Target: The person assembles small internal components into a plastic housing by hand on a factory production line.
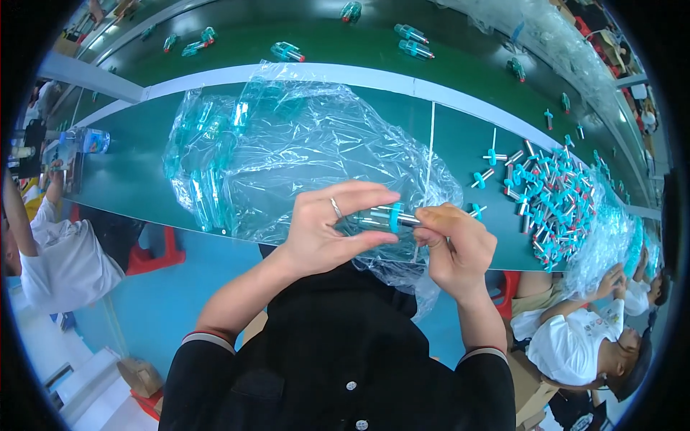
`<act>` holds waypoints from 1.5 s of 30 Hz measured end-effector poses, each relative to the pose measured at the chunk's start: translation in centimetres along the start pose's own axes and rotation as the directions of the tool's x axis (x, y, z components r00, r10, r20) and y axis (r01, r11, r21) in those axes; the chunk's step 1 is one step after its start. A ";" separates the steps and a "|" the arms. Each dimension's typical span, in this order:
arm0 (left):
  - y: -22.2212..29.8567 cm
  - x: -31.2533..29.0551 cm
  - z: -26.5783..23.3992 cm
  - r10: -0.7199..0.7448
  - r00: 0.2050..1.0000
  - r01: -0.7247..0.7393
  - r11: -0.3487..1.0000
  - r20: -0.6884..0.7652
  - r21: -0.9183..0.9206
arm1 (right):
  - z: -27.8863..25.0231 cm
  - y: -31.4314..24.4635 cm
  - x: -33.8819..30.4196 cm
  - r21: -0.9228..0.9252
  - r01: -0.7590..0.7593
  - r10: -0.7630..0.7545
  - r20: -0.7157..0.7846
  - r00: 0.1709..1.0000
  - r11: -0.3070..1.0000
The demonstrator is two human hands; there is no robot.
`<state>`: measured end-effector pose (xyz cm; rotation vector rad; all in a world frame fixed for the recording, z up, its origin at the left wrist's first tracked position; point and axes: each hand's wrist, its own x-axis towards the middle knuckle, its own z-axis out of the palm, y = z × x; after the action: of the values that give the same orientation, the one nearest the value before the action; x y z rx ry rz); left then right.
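Observation:
My left hand [313, 226], a ring on one finger, is curled round a clear greenish plastic shell [361, 220], thumb below and fingers above. A silver rod-shaped part with a teal collar [396, 218] sits at the shell's right end. My right hand [460, 248] pinches the rod's outer end between thumb and fingers. How deep the rod goes inside cannot be made out. Under and beyond my hands spreads a crinkled clear plastic bag [309, 144], with several similar greenish shells [208, 183] at its left side.
A heap of silver rods with teal collars [550, 205] lies on the green bench at right. Beyond a pale rail [345, 73], assembled pieces [415, 49] rest on a dark green belt. A bottle [93, 141] stands at left. Other people sit on both sides.

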<state>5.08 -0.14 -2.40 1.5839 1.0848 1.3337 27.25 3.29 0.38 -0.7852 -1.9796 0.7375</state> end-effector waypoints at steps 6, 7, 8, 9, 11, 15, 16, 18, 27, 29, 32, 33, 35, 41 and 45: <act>0.1 -0.2 0.0 -0.042 0.999 0.044 0.998 0.033 -0.034 | 0.3 -0.3 -0.3 0.036 0.021 -0.021 0.003 1.000 0.999; 0.1 -0.1 0.1 -0.036 0.999 0.037 0.998 0.032 -0.046 | 0.2 -0.4 -0.3 0.051 0.010 -0.010 0.006 1.000 0.999; 0.2 -0.1 0.1 -0.029 0.999 0.030 0.998 0.030 -0.059 | 0.2 -0.6 -0.2 0.050 0.005 -0.006 0.003 1.000 0.999; 0.2 -0.1 0.1 -0.030 0.999 0.032 0.998 0.035 -0.060 | 0.2 -0.6 -0.2 0.034 0.028 -0.028 -0.002 1.000 0.999; 0.1 -0.2 0.2 -0.036 0.999 0.038 0.996 0.030 -0.086 | 0.2 -0.7 -0.1 0.020 0.053 -0.053 -0.005 0.999 0.998; 0.2 -0.1 0.3 -0.034 0.999 0.038 0.995 0.041 -0.088 | 0.2 -0.7 -0.3 -0.024 0.069 -0.069 -0.001 0.998 0.997; 0.3 -0.1 0.3 -0.027 0.998 0.031 0.997 0.055 -0.074 | 0.2 -0.8 -0.4 -0.033 0.065 -0.065 -0.009 0.998 0.997; 0.4 -0.1 0.3 -0.020 0.997 0.024 0.998 0.071 -0.060 | 0.3 -0.7 -0.6 -0.005 0.034 -0.035 -0.016 0.999 0.999; 1.1 -0.5 -1.4 -0.038 0.993 0.022 0.990 0.110 0.141 | 0.9 -0.5 -0.6 0.070 -0.199 0.193 0.090 0.977 0.977; 2.2 0.1 -1.9 -0.168 0.983 0.153 0.975 0.078 0.162 | 0.0 1.6 0.1 0.105 -0.326 0.310 0.144 0.940 0.939; 1.5 -0.9 -7.0 -0.308 0.904 0.423 0.751 -0.298 0.507 | -1.5 7.1 2.4 0.264 -0.492 0.506 0.016 0.862 0.829; 0.4 -2.0 -9.9 -0.201 0.899 0.421 0.643 -0.390 0.640 | -2.6 9.0 3.6 0.190 -0.518 0.528 -0.003 0.849 0.834; 0.1 -3.9 -15.1 -0.214 0.895 0.445 0.390 -0.391 0.806 | -3.0 11.2 5.8 0.225 -0.532 0.563 -0.107 0.820 0.817; -2.8 -5.3 -16.5 -0.299 0.856 0.496 0.248 -0.421 0.832 | 4.0 8.3 5.1 -0.296 -0.245 0.249 -0.024 0.968 0.923; -4.2 -5.8 -18.1 -0.272 0.860 0.508 0.357 -0.432 0.784 | 5.2 6.2 1.1 -0.293 -0.019 0.042 0.074 0.996 0.956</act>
<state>-13.87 -3.50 -5.64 1.6429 2.4362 0.5595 23.76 7.03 -6.06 -0.9742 -2.1832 0.5049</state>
